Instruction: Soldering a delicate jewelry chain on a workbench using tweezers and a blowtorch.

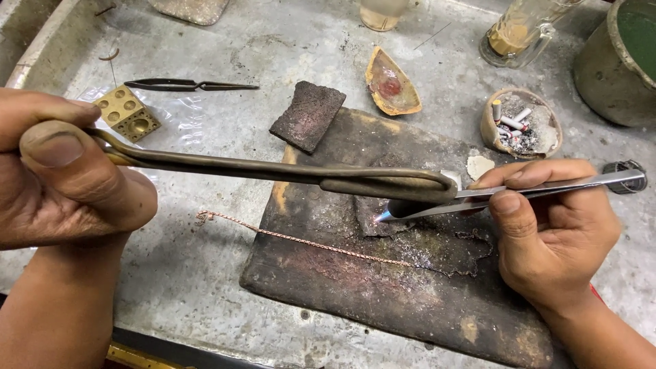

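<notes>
Scorched grey bench (205, 273), charred soldering board (383, 301)

The green-topped bucket (618, 58) and two glass jars (519, 31) are cut off by the top edge.

A coppery chain (307, 240) crosses a blackened, rust-stained board (383, 301); the dice block (127, 113) is brass-yellow, the tweezers (547, 188) silver.

The left hand (65, 174) is curling closed at the left edge, thumb lying flat on top. The right hand (557, 229) is pinching with thumb and forefinger, wrist angling in from lower right.
</notes>
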